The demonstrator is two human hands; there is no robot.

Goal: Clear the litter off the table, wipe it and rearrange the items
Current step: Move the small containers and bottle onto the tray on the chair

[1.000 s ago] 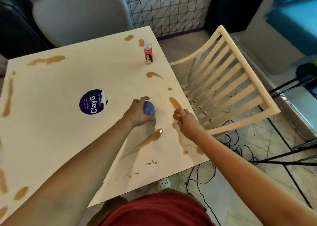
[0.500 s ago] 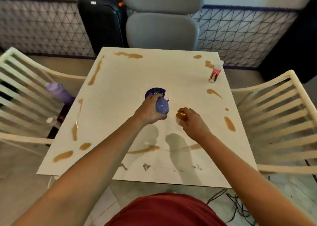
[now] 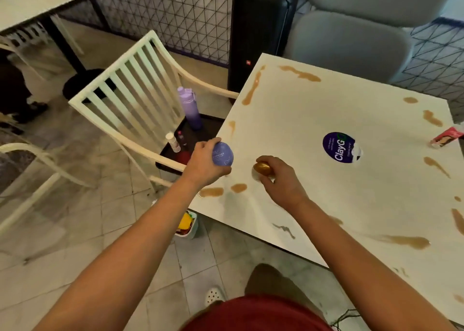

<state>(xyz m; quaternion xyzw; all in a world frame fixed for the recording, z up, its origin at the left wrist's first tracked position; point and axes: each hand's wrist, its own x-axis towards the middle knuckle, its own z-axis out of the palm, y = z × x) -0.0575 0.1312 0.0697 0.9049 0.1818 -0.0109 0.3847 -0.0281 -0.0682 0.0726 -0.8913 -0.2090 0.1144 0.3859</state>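
Observation:
My left hand (image 3: 204,163) grips a round purple powder container (image 3: 223,154) over the left edge of the white table (image 3: 351,200). My right hand (image 3: 278,180) holds a small gold-capped jar (image 3: 262,168) just above the table near that same edge. Brown spill streaks (image 3: 300,73) mark the tabletop in several places. A round purple ClayGo sticker (image 3: 339,147) sits mid-table. A small red-labelled bottle (image 3: 447,137) lies at the right edge of view.
A white slatted chair (image 3: 130,92) stands left of the table; a dark tray (image 3: 185,140) on its seat holds a lilac water bottle (image 3: 189,107) and small bottles. A small bin (image 3: 187,224) sits on the floor under the table corner. A black speaker (image 3: 258,34) and grey chair (image 3: 351,37) stand behind.
My view has swung left. Both hands moved with their items from the table's middle towards its left edge, beside the chair with the tray.

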